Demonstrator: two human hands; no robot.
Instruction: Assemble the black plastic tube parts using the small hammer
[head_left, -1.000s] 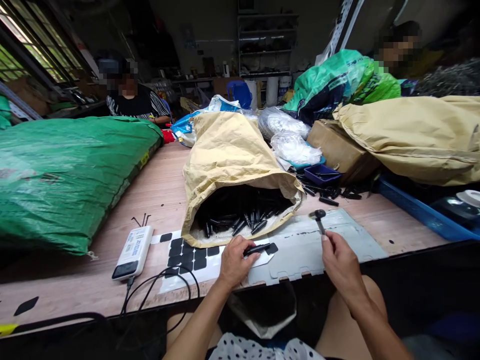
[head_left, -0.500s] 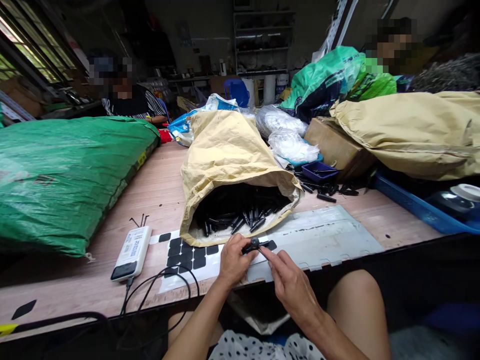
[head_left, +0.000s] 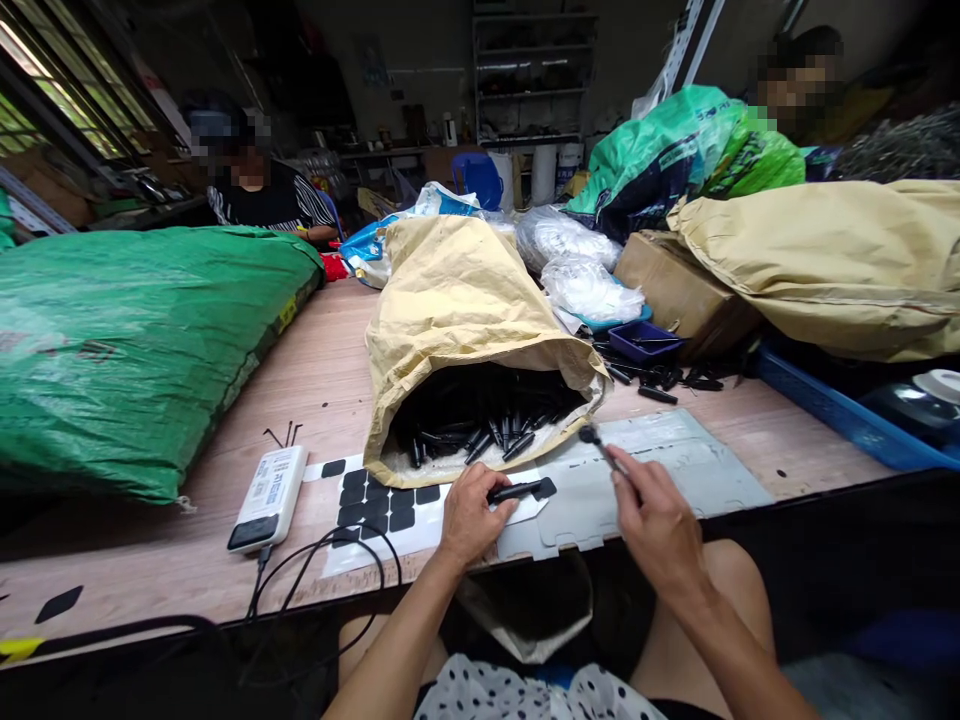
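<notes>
Left hand (head_left: pixel 469 515) pinches black plastic handle (head_left: pixel 514 491) over white backing sheet (head_left: pixel 431 535), at 6 o'clock of open paper sack (head_left: pixel 465 300). Right hand (head_left: pixel 652 515), at 3 o'clock, pinches round-headed pin (head_left: pixel 594 440). Risk: fingertip-only hold, pin may slip and drop among the sack's parts

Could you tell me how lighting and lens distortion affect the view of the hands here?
Head view: evenly lit at the left hand and right hand, both sharp; the black rod and thin pin read clearly, though the sack mouth is deep shadow; the wide lens bows the table.
</notes>
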